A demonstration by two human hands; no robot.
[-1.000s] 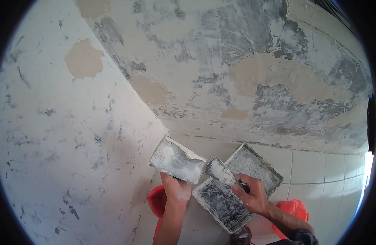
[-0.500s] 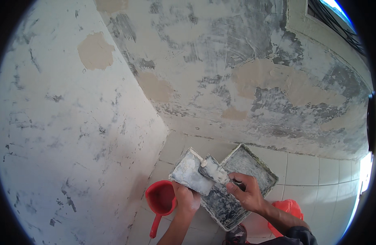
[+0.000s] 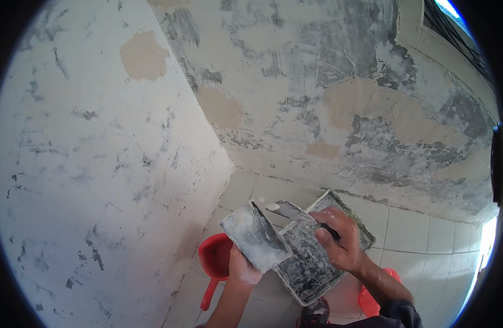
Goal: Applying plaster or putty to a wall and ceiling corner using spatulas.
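My left hand (image 3: 245, 267) grips a flat, putty-smeared hawk board (image 3: 254, 235) from below, its face tilted. My right hand (image 3: 340, 239) is closed round the handle of a putty knife (image 3: 293, 210), whose blade points left just beyond the board's right edge. A pale lump (image 3: 273, 206) shows at the blade's tip. Below the knife lies a rectangular tray (image 3: 304, 276) coated with dark and white residue, partly hidden by my right hand and the board.
A red dipper (image 3: 210, 284) rests on the tiled floor (image 3: 412, 232), left of my left hand. Red plastic (image 3: 383, 281) lies beyond my right forearm. A dark shoe-like shape (image 3: 315, 311) is at the lower edge. Patched walls (image 3: 145, 54) meet in a corner ahead.
The knife has moved off the board, its blade turned and less white putty showing on it. The board has tilted and shows more dark surface. The whole view has shifted slightly.
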